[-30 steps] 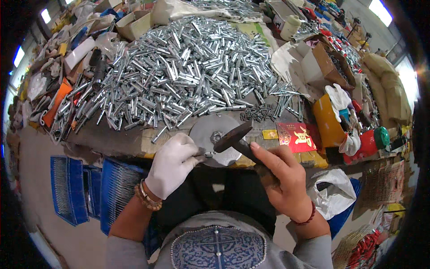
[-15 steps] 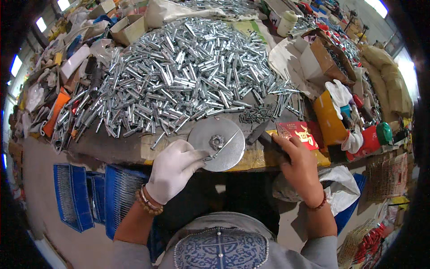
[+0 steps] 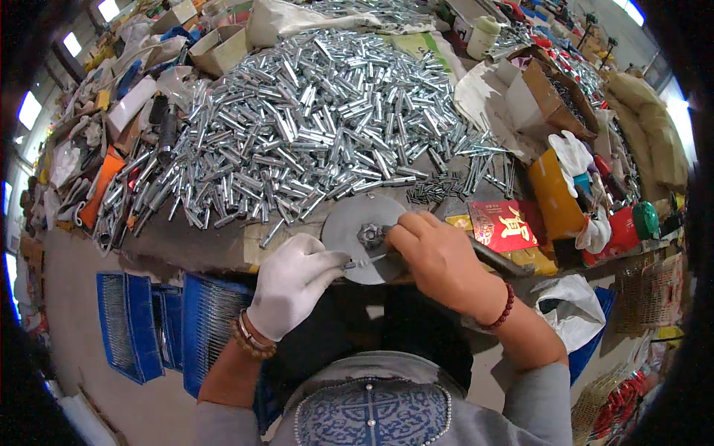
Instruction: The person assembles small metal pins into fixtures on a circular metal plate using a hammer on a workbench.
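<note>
A round grey metal disc (image 3: 349, 223) with a nut-like hub (image 3: 370, 236) lies at the near edge of the bench. My left hand (image 3: 291, 282), in a white glove, pinches a small silver metal piece (image 3: 351, 262) against the disc's lower left rim. My right hand (image 3: 439, 260) is bare and rests over the right half of the disc, fingertips at the hub. It is closed over a dark tool handle (image 3: 497, 259) that sticks out to the right. Just behind the disc rises a big heap of shiny metal sleeves (image 3: 320, 126).
A red packet (image 3: 504, 223) and an orange box (image 3: 554, 195) lie right of the disc, with white gloves and open cardboard boxes (image 3: 550, 93) behind. Small dark pins (image 3: 439, 187) are scattered nearby. Blue crates (image 3: 137, 323) sit on the floor at left. A white bag (image 3: 569, 312) hangs lower right.
My right hand with the dark tool swung off the disc to the right, then came back onto the hub. My left hand stayed at the disc's near rim.
</note>
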`<state>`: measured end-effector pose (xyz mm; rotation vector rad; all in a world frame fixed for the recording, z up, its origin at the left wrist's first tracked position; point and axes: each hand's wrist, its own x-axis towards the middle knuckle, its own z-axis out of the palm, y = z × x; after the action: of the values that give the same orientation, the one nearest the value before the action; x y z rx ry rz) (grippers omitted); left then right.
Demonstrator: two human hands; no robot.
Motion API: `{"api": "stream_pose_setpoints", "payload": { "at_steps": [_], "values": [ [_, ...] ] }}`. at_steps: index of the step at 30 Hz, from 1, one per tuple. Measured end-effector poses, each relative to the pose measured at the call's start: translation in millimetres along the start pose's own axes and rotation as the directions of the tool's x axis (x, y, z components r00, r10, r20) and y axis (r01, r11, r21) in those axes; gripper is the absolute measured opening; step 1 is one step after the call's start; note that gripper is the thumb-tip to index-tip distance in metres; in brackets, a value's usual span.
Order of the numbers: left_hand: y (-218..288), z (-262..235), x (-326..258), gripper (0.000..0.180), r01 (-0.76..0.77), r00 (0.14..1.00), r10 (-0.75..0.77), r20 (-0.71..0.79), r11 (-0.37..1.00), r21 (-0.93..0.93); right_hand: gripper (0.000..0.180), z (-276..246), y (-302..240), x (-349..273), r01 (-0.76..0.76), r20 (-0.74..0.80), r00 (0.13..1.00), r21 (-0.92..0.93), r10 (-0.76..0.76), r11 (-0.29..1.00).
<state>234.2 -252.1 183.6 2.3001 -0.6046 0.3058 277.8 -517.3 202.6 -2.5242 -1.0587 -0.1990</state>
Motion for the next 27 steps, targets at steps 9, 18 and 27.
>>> {"api": "stream_pose_setpoints", "payload": {
  "at_steps": [9, 18, 27],
  "values": [
    [-1.1, 2.0, 2.0, 0.021, -0.049, 0.998, 0.05, -0.04, 0.999, 0.011, 0.033, -5.0, 0.5, 0.3, 0.178, 0.045, 0.983, -0.037, -0.176, 0.983],
    [0.0, 4.5, 1.1, 0.021, -0.027, 0.997, 0.027, -0.066, 1.0, -0.004, 0.018, -7.9, 2.8, -1.2, 0.203, 0.052, 0.978, 0.011, -0.203, 0.979],
    [-0.6, 5.3, 1.0, 0.023, -0.025, 0.999, 0.027, -0.048, 0.999, 0.026, 0.031, -3.5, 7.7, -1.0, 0.196, 0.027, 0.979, 0.116, -0.2, 0.974]
  ]
}}
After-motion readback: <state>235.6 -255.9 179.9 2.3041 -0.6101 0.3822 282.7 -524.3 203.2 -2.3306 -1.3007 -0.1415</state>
